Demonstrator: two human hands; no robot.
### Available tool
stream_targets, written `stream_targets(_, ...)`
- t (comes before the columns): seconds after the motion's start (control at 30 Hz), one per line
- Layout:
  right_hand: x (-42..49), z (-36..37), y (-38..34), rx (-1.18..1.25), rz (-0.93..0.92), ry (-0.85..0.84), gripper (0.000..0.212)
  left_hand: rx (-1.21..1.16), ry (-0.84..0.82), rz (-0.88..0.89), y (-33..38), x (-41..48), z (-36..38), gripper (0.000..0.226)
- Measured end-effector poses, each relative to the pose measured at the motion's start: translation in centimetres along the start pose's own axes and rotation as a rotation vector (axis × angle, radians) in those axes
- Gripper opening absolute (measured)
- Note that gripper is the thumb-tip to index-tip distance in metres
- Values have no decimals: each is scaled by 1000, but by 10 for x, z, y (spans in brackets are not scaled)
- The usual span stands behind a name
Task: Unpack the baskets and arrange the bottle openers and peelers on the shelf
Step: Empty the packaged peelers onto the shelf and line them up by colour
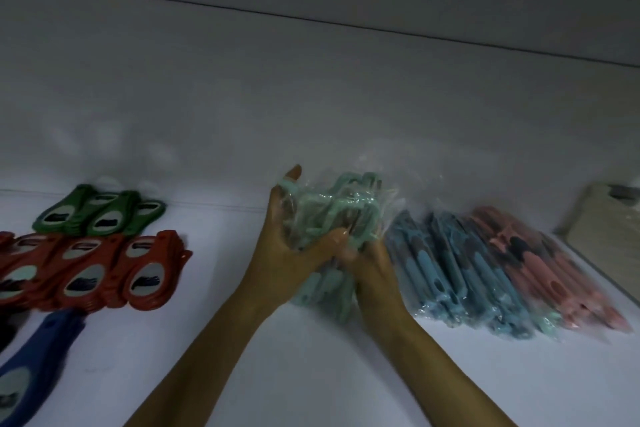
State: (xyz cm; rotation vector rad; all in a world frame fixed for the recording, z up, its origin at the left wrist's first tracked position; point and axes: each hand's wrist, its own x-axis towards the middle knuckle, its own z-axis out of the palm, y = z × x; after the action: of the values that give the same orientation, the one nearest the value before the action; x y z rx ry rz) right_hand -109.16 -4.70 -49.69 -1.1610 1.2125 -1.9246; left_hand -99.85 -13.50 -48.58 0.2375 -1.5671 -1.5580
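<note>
Two bare forearms reach up from the lower edge of the view and meet over a white shelf (311, 374). Between them is a bundle of mint-green plastic peelers wrapped in clear crinkled film (346, 204), which sits at the middle of the shelf with its upper end raised toward the pale back wall (311, 97). The left hand (280, 253) cups the bundle's left side; its fingers (292, 174) stretch up along the film and its thumb curls across the front. The right hand (370, 270) grips the lower part of the same bundle, its fingers wrapped into the film and mostly hidden. At lower left lies a blue plastic bottle opener with a metal oval insert (38, 350). Beyond it sits a row of overlapping red bottle openers (90, 270), and behind those a smaller cluster of green bottle openers (100, 213). Just right of the hands, film-wrapped blue peelers (450, 270) lie flat in a stack, touching a stack of pink wrapped peelers (540, 263). Farther right stands a blurred beige object (599, 218) whose kind cannot be told.
</note>
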Motion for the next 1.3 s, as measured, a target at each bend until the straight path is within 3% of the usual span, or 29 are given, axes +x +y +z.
stream_targets(0.07,1,6,-3,206,73,-36,40,-19,38,-16,-3,-3,8,82)
stream_targets(0.1,2,9,-4,239,85,-11,48,-31,62,-25,-5,-4,10,85)
stream_targets(0.2,3,17,-1,96,-2,173,66,63,37,-84,-10,-2,13,112)
stream_targets(0.3,-1,21,8,-63,-109,196,75,152,-63,-121,-9,1,14,136)
stream_targets(0.37,-1,20,12,-30,-98,133,77,192,-107,-126,-9,5,12,131)
stream_targets(0.5,8,18,11,-23,-30,76,61,341,-91,-145,-5,4,7,104)
stream_targets(0.6,24,24,13,-160,45,153,57,595,53,-163,4,6,4,74)
stream_targets(0.67,39,34,15,-173,182,164,52,722,126,-232,9,19,-3,66)
stream_targets(0.7,48,40,16,-157,263,152,51,673,139,-307,10,28,-8,66)
stream_targets(0.83,78,52,22,-324,481,46,59,118,180,-677,6,49,-30,57)
stream_targets(0.93,79,44,28,-471,534,28,64,151,194,-771,-9,50,-58,67)
stream_targets(1.03,62,31,38,-522,447,23,53,266,236,-779,-22,48,-74,74)
stream_targets(1.17,48,44,52,-507,380,82,46,213,167,-722,-38,39,-63,61)
stream_targets(1.3,58,61,56,-460,448,20,43,162,258,-658,-35,40,-52,55)
